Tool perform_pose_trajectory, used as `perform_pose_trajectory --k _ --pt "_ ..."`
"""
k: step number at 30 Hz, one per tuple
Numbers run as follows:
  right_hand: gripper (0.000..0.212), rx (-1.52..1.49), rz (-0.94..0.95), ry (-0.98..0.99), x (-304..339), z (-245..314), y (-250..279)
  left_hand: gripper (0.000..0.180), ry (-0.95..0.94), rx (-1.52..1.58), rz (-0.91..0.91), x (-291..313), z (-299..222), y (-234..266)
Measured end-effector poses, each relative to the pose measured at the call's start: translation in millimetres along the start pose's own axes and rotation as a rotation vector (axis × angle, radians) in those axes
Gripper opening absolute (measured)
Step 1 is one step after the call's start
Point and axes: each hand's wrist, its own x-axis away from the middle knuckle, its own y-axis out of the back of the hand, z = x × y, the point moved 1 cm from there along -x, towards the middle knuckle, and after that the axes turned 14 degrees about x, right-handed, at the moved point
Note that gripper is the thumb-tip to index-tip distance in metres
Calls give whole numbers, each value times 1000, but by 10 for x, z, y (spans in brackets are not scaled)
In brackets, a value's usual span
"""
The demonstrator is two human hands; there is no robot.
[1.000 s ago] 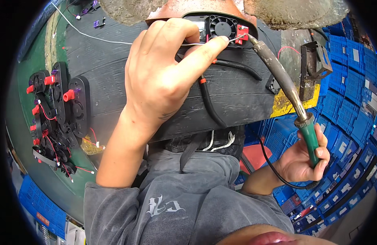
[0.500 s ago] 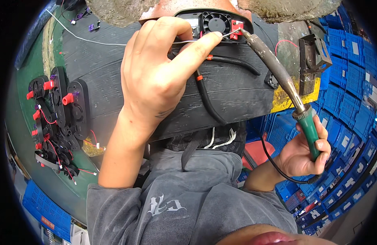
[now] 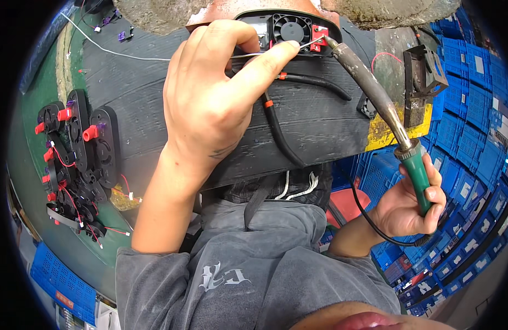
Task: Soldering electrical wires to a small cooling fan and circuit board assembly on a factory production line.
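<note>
My right hand (image 3: 410, 203) is wrapped round the green handle of a soldering iron (image 3: 369, 82). Its tip meets a red part (image 3: 318, 41) beside a small black fan (image 3: 292, 31) in an oval black housing (image 3: 332, 23). Between thumb and fingers, my left hand (image 3: 212, 93) pinches a thin silvery solder wire (image 3: 133, 56), whose end reaches the red part at the iron's tip. Black-handled pliers (image 3: 276, 129) lie under and beside my left hand, their jaws hidden by it.
Several black housings with red parts and thin wires (image 3: 80, 159) are heaped on the left. A black metal bracket (image 3: 421, 77) stands at the bench's right end, near another small fan (image 3: 366, 108). Blue crates (image 3: 468, 110) are stacked to the right. A grey stone-like block (image 3: 397, 12) lies at the far edge.
Almost nothing differs. The soldering iron's tip has shifted very slightly on the red part; both hands keep their grip and place.
</note>
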Motion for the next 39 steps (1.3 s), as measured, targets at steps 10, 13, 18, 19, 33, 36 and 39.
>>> perform_pose_trajectory --k 10,13,18,19,33,36,39 --pt "36 30 -28 -17 11 16 -9 42 3 1 -8 -3 -2 14" --pt "37 8 -20 -15 21 1 8 42 0 -3 -9 4 3 22" --pt "37 24 -25 -12 27 2 18 42 6 1 -1 6 -3 25" --pt "38 37 -26 -11 28 -1 22 41 4 -2 -1 8 -2 28" --pt "38 46 -31 -10 29 11 33 41 7 14 -14 11 0 40" --pt "37 45 -28 -12 30 30 20 41 -1 13 -20 10 6 40" --pt "36 32 -18 -14 31 32 16 41 3 19 -18 10 4 36"
